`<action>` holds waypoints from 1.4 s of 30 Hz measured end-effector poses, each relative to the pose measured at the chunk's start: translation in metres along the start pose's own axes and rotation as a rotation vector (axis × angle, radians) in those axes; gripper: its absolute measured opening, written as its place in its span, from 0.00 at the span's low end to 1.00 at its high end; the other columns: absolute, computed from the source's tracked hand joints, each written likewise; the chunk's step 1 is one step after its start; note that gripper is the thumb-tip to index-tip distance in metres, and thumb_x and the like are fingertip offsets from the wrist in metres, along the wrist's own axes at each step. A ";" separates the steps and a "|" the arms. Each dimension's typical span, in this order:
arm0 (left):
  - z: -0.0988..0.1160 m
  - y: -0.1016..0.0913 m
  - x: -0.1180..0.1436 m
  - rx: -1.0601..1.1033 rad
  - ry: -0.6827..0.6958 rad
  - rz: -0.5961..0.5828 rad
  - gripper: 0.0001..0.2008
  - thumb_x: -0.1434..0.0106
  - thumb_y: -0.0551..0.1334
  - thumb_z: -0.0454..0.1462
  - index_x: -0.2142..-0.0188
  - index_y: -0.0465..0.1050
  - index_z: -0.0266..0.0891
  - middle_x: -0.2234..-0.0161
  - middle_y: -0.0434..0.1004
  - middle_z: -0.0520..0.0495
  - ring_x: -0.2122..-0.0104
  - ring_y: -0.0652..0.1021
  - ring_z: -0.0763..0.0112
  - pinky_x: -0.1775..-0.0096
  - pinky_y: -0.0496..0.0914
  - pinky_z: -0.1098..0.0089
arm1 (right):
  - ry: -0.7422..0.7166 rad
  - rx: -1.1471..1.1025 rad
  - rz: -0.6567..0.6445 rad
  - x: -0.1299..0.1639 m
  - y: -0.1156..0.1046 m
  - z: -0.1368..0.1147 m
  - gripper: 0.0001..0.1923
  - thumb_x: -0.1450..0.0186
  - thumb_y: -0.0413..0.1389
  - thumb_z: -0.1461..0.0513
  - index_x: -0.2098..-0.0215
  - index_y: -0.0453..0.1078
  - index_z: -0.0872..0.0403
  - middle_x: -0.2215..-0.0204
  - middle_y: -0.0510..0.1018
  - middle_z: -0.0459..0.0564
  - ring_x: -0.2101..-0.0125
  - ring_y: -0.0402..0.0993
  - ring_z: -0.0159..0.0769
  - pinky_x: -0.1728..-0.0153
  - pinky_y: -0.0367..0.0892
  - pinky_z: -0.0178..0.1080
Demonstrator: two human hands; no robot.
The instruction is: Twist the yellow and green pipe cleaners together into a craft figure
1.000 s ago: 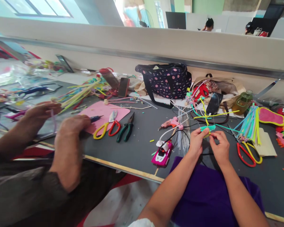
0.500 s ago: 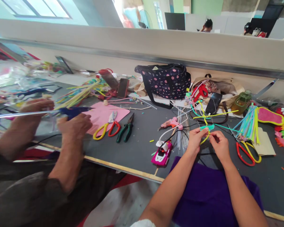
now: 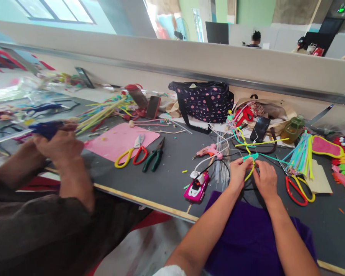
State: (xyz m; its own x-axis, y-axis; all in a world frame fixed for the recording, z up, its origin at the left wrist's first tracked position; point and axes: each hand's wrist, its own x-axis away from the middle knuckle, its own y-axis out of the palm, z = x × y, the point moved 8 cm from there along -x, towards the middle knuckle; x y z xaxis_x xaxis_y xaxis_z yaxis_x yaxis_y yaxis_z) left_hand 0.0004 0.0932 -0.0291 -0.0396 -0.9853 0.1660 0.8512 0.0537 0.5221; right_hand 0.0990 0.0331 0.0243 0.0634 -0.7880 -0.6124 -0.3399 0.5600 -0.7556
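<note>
I have my left grip (image 3: 237,172) pinched closed on a teal fuzzy bundle (image 3: 251,156), which sits at its fingertips with a yellow stem (image 3: 250,174) bending down just beside it. My right grip (image 3: 266,176) is curled in close to that stem; over my feed I can't tell whether its fingers pinch it. Below both grips a purple cloth (image 3: 255,237) covers part of the near edge of the table (image 3: 172,188). Right of the grips I have scissors (image 3: 292,177), with a sheaf of pastel stems (image 3: 304,155) just beyond. Left of them lie a pink glue gun (image 3: 210,150) and a magenta power socket (image 3: 197,191). Farther ahead stands a dotted bag (image 3: 208,101); well off left I see a co-worker's hands (image 3: 60,145), blurred
</note>
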 end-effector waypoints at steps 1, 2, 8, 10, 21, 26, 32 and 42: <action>0.000 0.000 0.000 0.012 -0.003 0.005 0.11 0.55 0.72 0.40 0.74 0.79 0.34 0.78 0.77 0.47 0.79 0.73 0.75 0.73 0.67 0.73 | -0.008 -0.013 0.005 0.000 -0.001 -0.001 0.12 0.31 0.46 0.59 0.54 0.66 0.54 0.65 0.74 0.53 0.63 0.68 0.40 0.62 0.58 0.41; 0.000 0.000 0.000 0.029 -0.008 0.012 0.11 0.55 0.72 0.39 0.74 0.79 0.34 0.78 0.77 0.47 0.79 0.73 0.75 0.72 0.67 0.73 | -0.019 -0.026 0.006 0.000 -0.002 -0.002 0.12 0.31 0.46 0.59 0.53 0.66 0.54 0.65 0.74 0.54 0.62 0.68 0.40 0.62 0.58 0.41; -0.004 0.002 0.000 0.114 -0.069 -0.023 0.11 0.56 0.73 0.39 0.76 0.78 0.33 0.78 0.77 0.48 0.79 0.73 0.75 0.71 0.66 0.73 | -0.054 -0.028 0.029 -0.001 -0.006 -0.007 0.11 0.31 0.46 0.61 0.56 0.67 0.53 0.65 0.76 0.53 0.62 0.69 0.40 0.61 0.58 0.41; -0.007 0.003 0.000 0.124 -0.093 -0.031 0.12 0.57 0.73 0.39 0.76 0.77 0.33 0.78 0.77 0.48 0.78 0.73 0.75 0.71 0.66 0.73 | -0.047 -0.045 0.036 0.000 -0.006 -0.006 0.10 0.31 0.46 0.62 0.57 0.68 0.53 0.66 0.76 0.53 0.63 0.70 0.39 0.61 0.59 0.41; -0.003 0.009 0.003 0.018 -0.023 -0.095 0.14 0.54 0.72 0.43 0.72 0.79 0.33 0.76 0.78 0.46 0.76 0.74 0.73 0.70 0.68 0.72 | 0.447 -0.714 0.104 0.006 0.010 0.037 0.10 0.37 0.52 0.57 0.70 0.71 0.53 0.75 0.76 0.46 0.74 0.71 0.34 0.69 0.66 0.36; 0.002 0.013 0.002 0.027 0.026 -0.133 0.24 0.53 0.71 0.45 0.58 0.75 0.35 0.71 0.79 0.46 0.74 0.77 0.70 0.70 0.70 0.71 | 0.597 -0.911 0.146 0.010 0.018 0.046 0.11 0.40 0.56 0.54 0.71 0.70 0.54 0.76 0.74 0.44 0.75 0.70 0.33 0.71 0.66 0.36; 0.012 0.016 0.003 -0.084 0.163 -0.152 0.18 0.50 0.69 0.43 0.62 0.73 0.38 0.73 0.78 0.49 0.74 0.78 0.69 0.68 0.71 0.70 | 0.800 -1.143 0.172 0.018 0.030 0.045 0.12 0.44 0.59 0.54 0.72 0.70 0.55 0.78 0.73 0.44 0.77 0.69 0.31 0.76 0.63 0.33; 0.011 0.008 0.000 -0.037 0.129 -0.102 0.14 0.51 0.70 0.44 0.71 0.73 0.36 0.78 0.76 0.50 0.77 0.76 0.71 0.69 0.71 0.70 | 0.741 -1.107 0.155 0.017 0.025 0.033 0.12 0.41 0.57 0.53 0.72 0.69 0.55 0.79 0.73 0.44 0.79 0.67 0.30 0.76 0.62 0.33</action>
State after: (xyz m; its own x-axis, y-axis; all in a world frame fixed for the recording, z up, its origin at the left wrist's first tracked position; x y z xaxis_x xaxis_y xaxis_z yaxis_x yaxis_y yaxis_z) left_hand 0.0016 0.0955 -0.0162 -0.0611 -0.9981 0.0032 0.8651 -0.0513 0.4990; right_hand 0.1229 0.0424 -0.0128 -0.4448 -0.8848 -0.1385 -0.8948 0.4326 0.1101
